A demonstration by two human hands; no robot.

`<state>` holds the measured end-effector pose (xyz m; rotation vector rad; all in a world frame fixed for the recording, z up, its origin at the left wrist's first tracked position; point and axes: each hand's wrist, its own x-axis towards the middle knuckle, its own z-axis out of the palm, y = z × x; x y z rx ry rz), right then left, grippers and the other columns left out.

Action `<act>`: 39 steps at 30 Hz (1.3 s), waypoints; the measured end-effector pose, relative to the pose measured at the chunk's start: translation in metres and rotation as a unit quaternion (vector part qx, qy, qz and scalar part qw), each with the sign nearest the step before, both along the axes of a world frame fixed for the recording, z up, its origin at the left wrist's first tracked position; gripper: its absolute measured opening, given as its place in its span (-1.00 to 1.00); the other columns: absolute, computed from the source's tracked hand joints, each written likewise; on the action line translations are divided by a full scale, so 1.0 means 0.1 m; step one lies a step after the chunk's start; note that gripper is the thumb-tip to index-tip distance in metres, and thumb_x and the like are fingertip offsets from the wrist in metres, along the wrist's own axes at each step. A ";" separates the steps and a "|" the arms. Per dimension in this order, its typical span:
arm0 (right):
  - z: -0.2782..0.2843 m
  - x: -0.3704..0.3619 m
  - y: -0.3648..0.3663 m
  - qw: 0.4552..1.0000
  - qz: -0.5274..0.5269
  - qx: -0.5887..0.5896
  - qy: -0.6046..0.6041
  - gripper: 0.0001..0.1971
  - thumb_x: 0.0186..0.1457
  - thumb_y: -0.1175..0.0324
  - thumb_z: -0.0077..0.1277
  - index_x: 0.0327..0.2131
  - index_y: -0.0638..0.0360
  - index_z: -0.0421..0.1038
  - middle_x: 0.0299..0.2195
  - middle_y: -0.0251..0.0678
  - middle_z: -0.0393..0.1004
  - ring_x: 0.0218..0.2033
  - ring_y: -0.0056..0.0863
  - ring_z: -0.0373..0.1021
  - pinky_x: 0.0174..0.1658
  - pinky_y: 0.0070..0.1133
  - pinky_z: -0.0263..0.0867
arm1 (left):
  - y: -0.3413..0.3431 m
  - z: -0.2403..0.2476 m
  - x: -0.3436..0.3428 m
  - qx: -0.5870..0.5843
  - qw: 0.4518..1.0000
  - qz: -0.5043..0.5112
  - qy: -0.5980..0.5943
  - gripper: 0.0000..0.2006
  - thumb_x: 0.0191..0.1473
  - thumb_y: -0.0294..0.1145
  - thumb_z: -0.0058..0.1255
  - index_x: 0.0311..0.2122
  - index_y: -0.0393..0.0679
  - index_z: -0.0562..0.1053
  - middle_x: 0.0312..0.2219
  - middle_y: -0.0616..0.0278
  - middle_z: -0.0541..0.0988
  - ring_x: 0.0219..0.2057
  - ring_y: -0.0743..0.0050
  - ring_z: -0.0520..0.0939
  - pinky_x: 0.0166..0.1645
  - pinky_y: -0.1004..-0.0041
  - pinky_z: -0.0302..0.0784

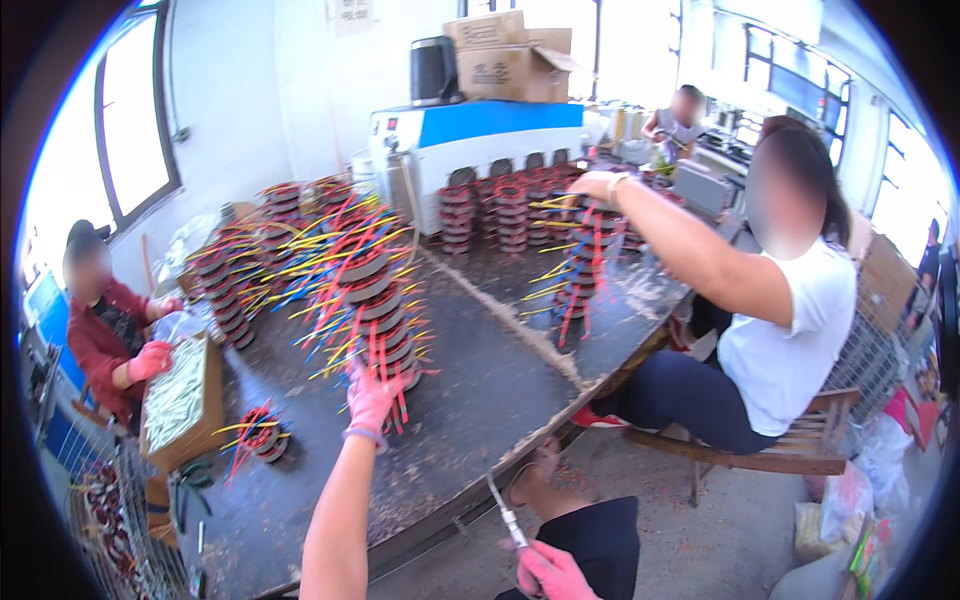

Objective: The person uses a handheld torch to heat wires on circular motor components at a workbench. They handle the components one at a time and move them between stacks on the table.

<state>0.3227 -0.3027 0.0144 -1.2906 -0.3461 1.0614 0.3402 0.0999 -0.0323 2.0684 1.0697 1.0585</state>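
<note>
My left hand (pixel 370 395), in a pink glove, reaches up to the foot of a tall stack of wound stators (pixel 372 285). Its fingers grip the lowest part of that stack, among hanging red leads. Red, yellow and blue wires stick out from the stack, mostly to the left. Low in the view, my right hand (pixel 550 572), also pink-gloved, is closed round a slim whitish tool (pixel 510 522) with a thin metal shaft pointing up and left. The tool's exact kind is unclear. It is held off the table, beyond its front edge.
A single wound stator (pixel 262 438) lies left on the dark table (pixel 440 400). Behind it stands a box of pale sticks (pixel 185 395), with a gloved co-worker beside it. At right, a seated co-worker (pixel 775 320) reaches over another stator stack (pixel 578 270). A blue-and-white machine (pixel 490 125) stands behind.
</note>
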 end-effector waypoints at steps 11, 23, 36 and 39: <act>-0.05 0.07 -0.06 0.999 -0.025 0.021 0.021 -0.75 0.30 0.20 -0.21 -0.28 0.15 0.40 -0.73 -0.53 0.22 -0.76 -0.74 0.08 -0.69 -0.73 -0.02 | -0.11 -0.07 0.24 0.118 0.990 -0.002 -0.077 -0.07 -0.47 -0.16 0.46 0.04 -0.30 0.22 -0.10 0.00 0.46 -0.10 0.06 0.53 0.00 0.25 0.42; -0.20 0.08 -0.04 1.000 -0.005 0.012 0.004 -0.73 0.30 0.19 -0.21 -0.18 0.13 0.42 -0.72 -0.54 0.24 -0.75 -0.75 0.10 -0.68 -0.74 -0.01 | -0.11 -0.10 0.27 0.085 0.991 -0.032 -0.095 -0.02 -0.40 -0.07 0.43 0.11 -0.23 0.13 0.01 0.05 0.40 -0.01 0.13 0.47 0.07 0.27 0.40; -0.16 0.08 -0.09 0.999 -0.024 0.036 0.011 -0.74 0.29 0.17 -0.19 -0.20 0.12 0.41 -0.71 -0.56 0.24 -0.74 -0.76 0.09 -0.67 -0.74 -0.03 | -0.06 -0.09 0.24 0.110 0.993 -0.018 -0.047 -0.02 -0.41 -0.04 0.44 0.09 -0.24 0.13 0.00 0.05 0.35 -0.03 0.14 0.47 0.05 0.25 0.42; -0.18 0.07 -0.08 0.999 -0.025 0.042 0.013 -0.74 0.29 0.17 -0.19 -0.20 0.12 0.41 -0.71 -0.56 0.23 -0.74 -0.76 0.09 -0.67 -0.75 -0.03 | -0.05 -0.07 0.20 0.100 0.995 -0.009 -0.029 -0.01 -0.41 0.00 0.43 0.10 -0.24 0.13 0.01 0.04 0.34 -0.02 0.13 0.47 0.04 0.24 0.43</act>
